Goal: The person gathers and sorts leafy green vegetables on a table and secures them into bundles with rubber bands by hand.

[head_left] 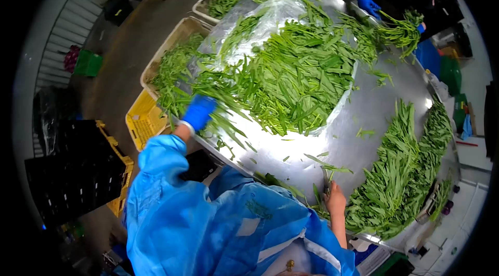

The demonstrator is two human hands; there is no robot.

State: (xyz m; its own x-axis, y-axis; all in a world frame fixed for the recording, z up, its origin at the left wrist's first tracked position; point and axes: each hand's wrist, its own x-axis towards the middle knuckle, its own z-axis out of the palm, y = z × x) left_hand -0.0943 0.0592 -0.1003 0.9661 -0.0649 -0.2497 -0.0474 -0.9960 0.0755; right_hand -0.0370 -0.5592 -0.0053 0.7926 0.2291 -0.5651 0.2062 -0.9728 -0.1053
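My left hand (198, 112), in a blue glove, is smeared by motion at the table's left edge. Long water spinach stems (226, 104) fan out beside it, but its fingers do not show clearly enough to tell whether they grip them. Close to the front edge, my bare right hand (335, 199) is closed around a few water spinach stems (328, 173). A large heap of cut water spinach (296, 76) lies on clear plastic sheeting (280, 8) in the middle of the metal table (364, 143).
Long bundles of greens (395, 172) lie on the right. Beige crates of greens (150, 70) and a yellow crate (144, 120) stand along the left edge. Across the table, a co-worker's blue-gloved hand (366, 1) is beside a bunch of greens (400, 31). Dark stacked crates (75, 169) stand farther left.
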